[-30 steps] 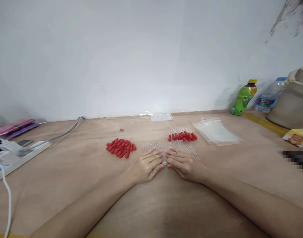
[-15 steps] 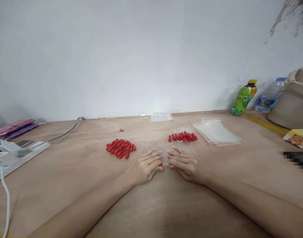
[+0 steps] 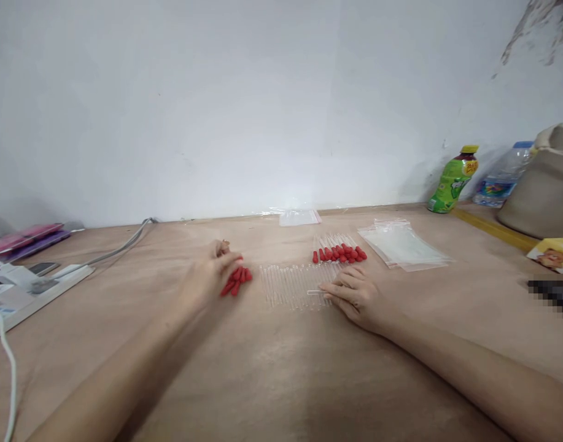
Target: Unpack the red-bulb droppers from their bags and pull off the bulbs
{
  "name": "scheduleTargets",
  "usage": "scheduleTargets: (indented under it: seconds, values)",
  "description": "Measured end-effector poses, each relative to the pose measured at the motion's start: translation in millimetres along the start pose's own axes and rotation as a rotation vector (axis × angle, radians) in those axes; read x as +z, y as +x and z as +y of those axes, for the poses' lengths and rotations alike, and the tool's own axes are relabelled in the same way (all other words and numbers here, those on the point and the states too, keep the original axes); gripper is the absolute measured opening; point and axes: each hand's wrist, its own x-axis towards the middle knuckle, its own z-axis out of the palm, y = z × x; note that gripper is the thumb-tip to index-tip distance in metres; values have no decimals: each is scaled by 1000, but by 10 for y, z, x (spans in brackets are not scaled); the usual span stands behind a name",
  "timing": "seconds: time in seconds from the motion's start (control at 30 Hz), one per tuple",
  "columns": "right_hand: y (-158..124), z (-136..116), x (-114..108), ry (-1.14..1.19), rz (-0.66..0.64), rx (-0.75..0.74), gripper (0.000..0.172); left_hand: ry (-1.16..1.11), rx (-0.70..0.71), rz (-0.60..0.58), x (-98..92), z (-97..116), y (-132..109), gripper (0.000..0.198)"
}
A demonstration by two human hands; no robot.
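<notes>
My left hand (image 3: pixel 212 273) is over the pile of red rubber bulbs (image 3: pixel 237 280) left of centre, its fingers curled and blurred; what they hold, if anything, is hidden. A row of clear glass tubes (image 3: pixel 285 285) lies side by side on the table in the middle. At the row's right part, my right hand (image 3: pixel 352 296) pinches one clear tube (image 3: pixel 314 293), which points left across the others. Behind it lies a group of tubes fitted with red bulbs (image 3: pixel 343 253).
Clear plastic bags (image 3: pixel 403 245) lie right of centre, and another bag (image 3: pixel 299 217) is by the wall. A green bottle (image 3: pixel 452 181), a water bottle (image 3: pixel 500 178) and a grey bag (image 3: pixel 543 190) stand at the right. On the left is a power strip (image 3: pixel 46 288) with cables.
My left hand has moved left from the tubes to the red bulbs. My right hand has shifted slightly and now has a tube in its fingers, lying crosswise.
</notes>
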Motion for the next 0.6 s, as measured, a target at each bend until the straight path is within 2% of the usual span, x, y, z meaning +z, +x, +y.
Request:
scheduleTargets:
  seconds: [0.03, 0.13, 0.27, 0.4, 0.6]
  values:
    - [0, -9, 6, -25, -8, 17, 20, 56, -47, -86, -90, -114, 60, 25]
    - [-6, -19, 22, -68, -19, 64, 25, 166, -250, -213, -284, -478, 173, 31]
    - [-11, -9, 17, -83, -41, 94, 26, 92, -477, -370, -298, -817, 153, 34]
    - [-2, -6, 3, -98, -41, 110, 25, 3, -605, -409, -182, -883, 80, 36]
    - [0, 7, 38, -109, -31, 112, 28, 15, -579, -471, -133, -905, 60, 33]
